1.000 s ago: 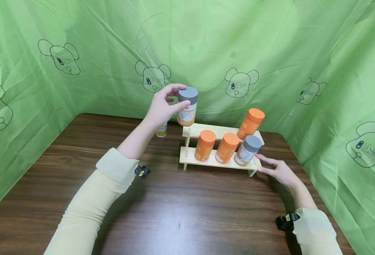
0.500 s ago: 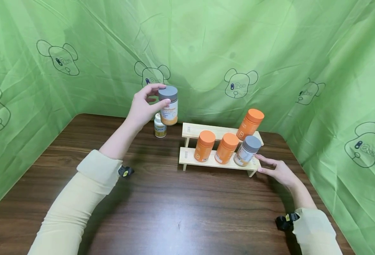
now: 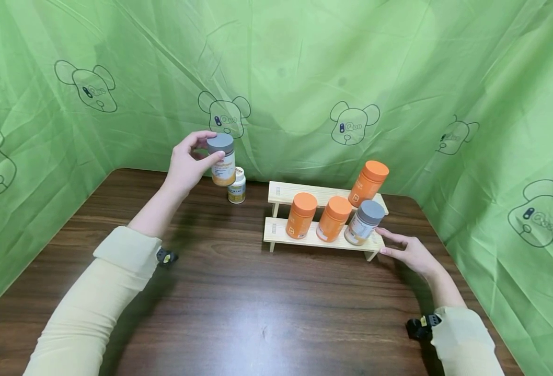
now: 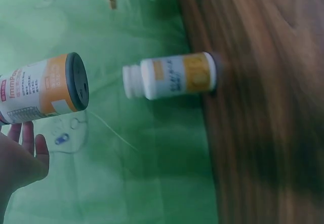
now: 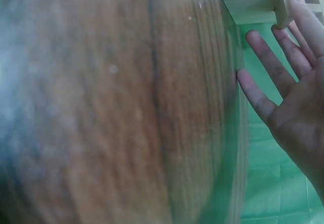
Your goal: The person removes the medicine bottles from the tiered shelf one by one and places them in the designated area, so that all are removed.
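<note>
My left hand (image 3: 185,161) grips a grey-lidded supplement jar (image 3: 222,168) near its top, thumb in front and fingers behind. In the left wrist view the jar (image 4: 38,89) hangs in the air, apart from a small white bottle (image 4: 174,77) with a yellow-and-white label. My right hand (image 3: 412,255) touches the right end of a two-step wooden rack (image 3: 276,231), its fingers mostly straight and spread in the right wrist view. On the lower step stand two orange jars (image 3: 301,216) and another grey-lidded jar (image 3: 365,223). One orange jar (image 3: 368,184) stands on the upper step's right end.
A dark wooden table (image 3: 257,303) carries the rack and the white bottle, which stands near the back edge, left of the rack. Green cloth (image 3: 286,68) with bear-head drawings hangs behind and at both sides. A small black camera sits at each cuff.
My left hand has carried the grey-lidded jar leftward from above the upper step's left end, past the white bottle. The right hand has stayed at the rack.
</note>
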The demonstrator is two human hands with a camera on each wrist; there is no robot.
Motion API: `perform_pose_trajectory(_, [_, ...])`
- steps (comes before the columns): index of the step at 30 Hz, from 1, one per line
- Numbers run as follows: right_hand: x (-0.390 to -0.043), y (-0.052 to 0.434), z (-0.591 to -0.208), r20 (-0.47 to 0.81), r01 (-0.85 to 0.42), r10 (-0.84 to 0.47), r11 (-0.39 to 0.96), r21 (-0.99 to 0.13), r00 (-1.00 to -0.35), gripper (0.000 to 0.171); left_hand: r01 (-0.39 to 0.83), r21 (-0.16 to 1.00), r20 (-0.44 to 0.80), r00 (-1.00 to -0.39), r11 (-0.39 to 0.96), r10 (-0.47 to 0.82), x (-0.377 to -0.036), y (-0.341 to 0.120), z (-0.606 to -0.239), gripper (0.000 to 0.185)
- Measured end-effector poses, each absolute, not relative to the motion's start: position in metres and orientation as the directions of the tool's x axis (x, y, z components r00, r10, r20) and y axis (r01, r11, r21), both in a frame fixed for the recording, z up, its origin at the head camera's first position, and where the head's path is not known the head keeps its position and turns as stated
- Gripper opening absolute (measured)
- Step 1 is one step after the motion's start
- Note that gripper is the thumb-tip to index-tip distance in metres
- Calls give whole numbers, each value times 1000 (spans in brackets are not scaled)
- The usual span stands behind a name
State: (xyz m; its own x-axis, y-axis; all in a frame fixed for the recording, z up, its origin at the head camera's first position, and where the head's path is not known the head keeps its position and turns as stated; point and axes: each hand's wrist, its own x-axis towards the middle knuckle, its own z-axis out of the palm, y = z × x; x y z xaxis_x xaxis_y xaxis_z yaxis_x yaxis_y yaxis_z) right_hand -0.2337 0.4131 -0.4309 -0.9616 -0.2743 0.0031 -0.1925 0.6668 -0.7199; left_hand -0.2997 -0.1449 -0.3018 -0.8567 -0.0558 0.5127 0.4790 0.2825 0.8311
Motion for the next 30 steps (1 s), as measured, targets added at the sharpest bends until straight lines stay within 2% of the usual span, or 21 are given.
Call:
perform_pose_trajectory(12, [-233,412,-430,9,-203,-274,692,-693,-962,55,420,847,490,-854,326,-173,-323,-169,-345,49])
perform_pose_trajectory(30, [-232,410,-428,16,-206,-272,691,-693,-962,55,327,845,425,-891,423,-159,-345,-187,-392,48])
